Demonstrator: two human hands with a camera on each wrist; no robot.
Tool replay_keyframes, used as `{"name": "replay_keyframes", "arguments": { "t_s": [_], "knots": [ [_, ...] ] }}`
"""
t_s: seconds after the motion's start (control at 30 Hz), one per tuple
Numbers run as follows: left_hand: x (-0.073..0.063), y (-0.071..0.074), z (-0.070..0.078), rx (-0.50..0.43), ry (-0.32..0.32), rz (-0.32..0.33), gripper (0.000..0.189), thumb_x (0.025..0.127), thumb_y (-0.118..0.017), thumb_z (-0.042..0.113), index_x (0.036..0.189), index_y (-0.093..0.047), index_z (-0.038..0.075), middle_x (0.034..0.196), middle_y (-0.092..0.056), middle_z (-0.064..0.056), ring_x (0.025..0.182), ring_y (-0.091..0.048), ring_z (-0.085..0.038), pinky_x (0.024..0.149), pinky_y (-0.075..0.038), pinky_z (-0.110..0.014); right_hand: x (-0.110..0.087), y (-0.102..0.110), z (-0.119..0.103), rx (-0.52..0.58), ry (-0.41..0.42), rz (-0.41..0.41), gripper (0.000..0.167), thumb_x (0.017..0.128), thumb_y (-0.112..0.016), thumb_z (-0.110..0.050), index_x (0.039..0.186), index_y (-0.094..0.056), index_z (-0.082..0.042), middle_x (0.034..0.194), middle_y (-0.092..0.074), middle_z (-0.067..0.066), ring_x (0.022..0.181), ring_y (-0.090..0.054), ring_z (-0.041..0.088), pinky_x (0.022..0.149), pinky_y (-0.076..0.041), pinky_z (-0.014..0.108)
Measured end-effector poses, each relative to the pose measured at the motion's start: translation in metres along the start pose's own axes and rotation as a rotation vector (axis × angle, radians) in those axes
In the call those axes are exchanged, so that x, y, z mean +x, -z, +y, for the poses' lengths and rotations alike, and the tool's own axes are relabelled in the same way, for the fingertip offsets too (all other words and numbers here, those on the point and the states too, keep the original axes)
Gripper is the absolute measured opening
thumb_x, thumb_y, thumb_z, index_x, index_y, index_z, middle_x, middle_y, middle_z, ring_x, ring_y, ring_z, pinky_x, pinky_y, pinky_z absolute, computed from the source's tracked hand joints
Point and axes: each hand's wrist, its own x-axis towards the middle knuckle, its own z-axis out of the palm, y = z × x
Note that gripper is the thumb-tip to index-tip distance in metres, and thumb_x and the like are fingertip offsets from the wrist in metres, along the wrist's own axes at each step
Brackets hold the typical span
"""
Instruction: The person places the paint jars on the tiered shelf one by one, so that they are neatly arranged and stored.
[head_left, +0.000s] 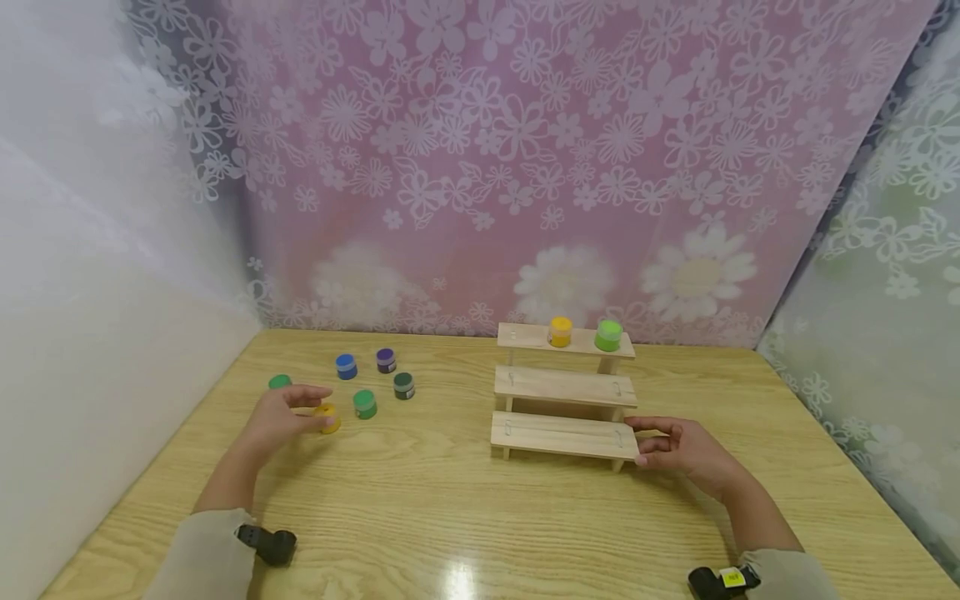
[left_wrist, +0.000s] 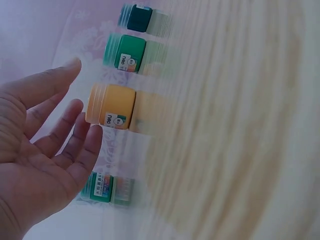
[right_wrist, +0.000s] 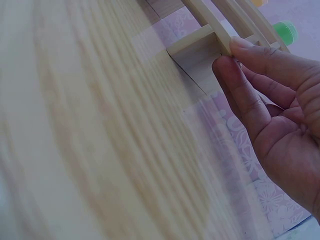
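My left hand [head_left: 282, 421] reaches over a small yellow paint jar [head_left: 327, 417], its thumb overlapping the jar in the head view. In the left wrist view the fingers are loosely bent and spread, fingertips right at the lid end of the yellow jar [left_wrist: 119, 106]. On the right, my right hand [head_left: 690, 454] pinches the right end of the lowest board of a three-step wooden shelf [head_left: 564, 435]. Thumb and forefinger meet at that board's corner in the right wrist view. A yellow jar [head_left: 560, 332] and a light green jar [head_left: 609, 335] stand on the top step.
Around the left hand stand a green jar [head_left: 364, 404], a dark green jar [head_left: 403, 386], a purple jar [head_left: 386, 360] and a blue jar [head_left: 347, 367]. Another green jar [head_left: 280, 381] is partly behind the hand. A flowered curtain [head_left: 480, 167] hangs behind the wooden table [head_left: 435, 508].
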Motion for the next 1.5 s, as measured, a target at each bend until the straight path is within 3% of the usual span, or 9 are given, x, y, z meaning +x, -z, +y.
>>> {"name": "replay_keyframes", "arguments": {
  "t_s": [0.43,0.83,1.07,1.27,1.5],
  "knots": [
    [0.008,0.003,-0.013,0.012,0.013,-0.082,0.051,0.079,-0.083,0.012,0.124,-0.065,-0.003,0.125,-0.062,-0.021,0.116,-0.057,-0.038,0.097,-0.048,-0.049,0.000,0.001,0.001,0.018,0.004,0.002,0.065,0.090,-0.069,-0.003,0.143,-0.035,0.013,0.102,-0.067,0.010,0.093,-0.066,0.017,0.083,-0.056,0.033],
    [0.011,0.001,-0.017,0.029,0.021,-0.052,0.052,0.080,-0.083,0.016,0.124,-0.065,-0.004,0.122,-0.065,-0.020,0.113,-0.059,-0.036,0.095,-0.051,-0.045,0.000,0.000,0.001,0.006,0.004,0.006,0.066,0.090,-0.069,-0.004,0.143,-0.034,0.014,0.105,-0.067,0.011,0.094,-0.066,0.017,0.083,-0.056,0.032],
    [0.010,0.004,-0.009,-0.009,0.040,-0.021,0.051,0.081,-0.082,0.021,0.125,-0.065,0.001,0.122,-0.063,-0.019,0.116,-0.055,-0.036,0.091,-0.052,-0.040,0.000,0.000,0.002,0.006,0.005,0.003,0.067,0.090,-0.069,-0.004,0.144,-0.034,0.014,0.106,-0.067,0.012,0.096,-0.067,0.018,0.083,-0.056,0.032],
    [0.009,0.003,0.002,-0.034,-0.008,0.000,0.052,0.082,-0.081,0.020,0.126,-0.064,-0.001,0.122,-0.062,-0.020,0.120,-0.050,-0.037,0.085,-0.053,-0.030,0.000,0.001,0.002,0.004,0.009,0.002,0.067,0.090,-0.070,-0.003,0.144,-0.034,0.014,0.105,-0.066,0.012,0.094,-0.066,0.017,0.083,-0.056,0.033],
    [0.008,0.000,0.016,-0.037,-0.078,0.009,0.053,0.083,-0.080,0.022,0.127,-0.063,-0.002,0.124,-0.062,-0.018,0.123,-0.049,-0.036,0.097,-0.047,-0.048,0.001,0.001,0.002,0.013,0.010,-0.001,0.067,0.089,-0.070,-0.003,0.144,-0.033,0.014,0.105,-0.066,0.012,0.094,-0.066,0.017,0.083,-0.056,0.033]
  ]
}}
